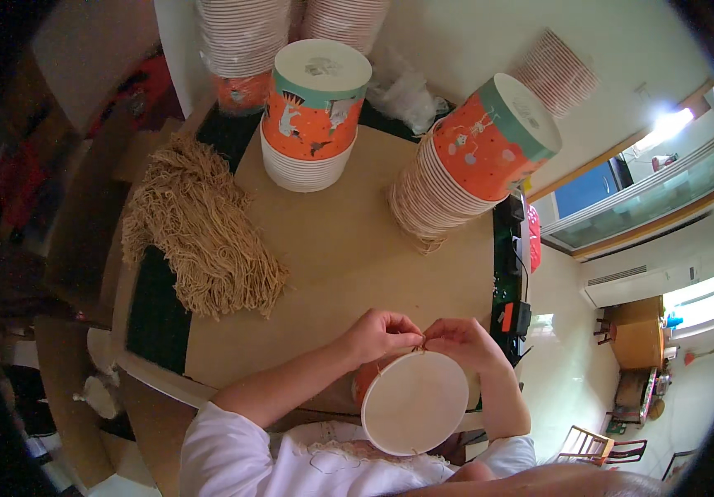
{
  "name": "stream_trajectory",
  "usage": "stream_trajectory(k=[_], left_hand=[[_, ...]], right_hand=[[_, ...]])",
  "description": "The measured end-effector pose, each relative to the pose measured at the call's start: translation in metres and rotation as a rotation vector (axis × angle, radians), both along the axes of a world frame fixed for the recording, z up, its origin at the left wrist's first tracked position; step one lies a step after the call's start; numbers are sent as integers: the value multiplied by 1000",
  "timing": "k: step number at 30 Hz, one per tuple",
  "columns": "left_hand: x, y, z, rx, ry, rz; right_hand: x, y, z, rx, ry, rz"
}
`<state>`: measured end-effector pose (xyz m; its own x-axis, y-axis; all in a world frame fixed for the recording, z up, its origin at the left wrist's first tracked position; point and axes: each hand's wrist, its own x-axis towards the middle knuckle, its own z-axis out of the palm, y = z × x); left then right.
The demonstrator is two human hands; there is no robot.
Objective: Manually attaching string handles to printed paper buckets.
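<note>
A paper bucket (415,404) with a plain white face toward me and a bit of orange wall showing at its left sits tilted close to my body. At its far rim, my left hand (386,335) is closed in a pinch on a thin tan cord (418,346). My right hand (462,341) pinches at the same spot, its fingertips almost touching the left ones. The fingers partly cover the cord, so how it joins the rim cannot be made out. A large bundle of tan cords (208,232) lies to the left on the table.
Upside-down stacks of orange and green buckets stand at the back, one upright stack (311,116) and one leaning stack (481,145) with cords hanging along it. Behind are wrapped bucket stacks (243,41) and a crumpled plastic bag (406,95). A brown sheet (332,240) covers the table.
</note>
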<state>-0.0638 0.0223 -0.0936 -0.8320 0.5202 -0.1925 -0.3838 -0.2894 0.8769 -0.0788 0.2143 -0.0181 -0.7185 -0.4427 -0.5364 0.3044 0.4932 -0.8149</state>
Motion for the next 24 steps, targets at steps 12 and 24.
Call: stream_trajectory(k=[12,24], left_hand=[[3,0,9,-132,335,171],[2,-14,15,-77,359,106]], right_hand=[[-20,11,-29,-236,-221,168],[-28,14,-48,-413,-350,167]])
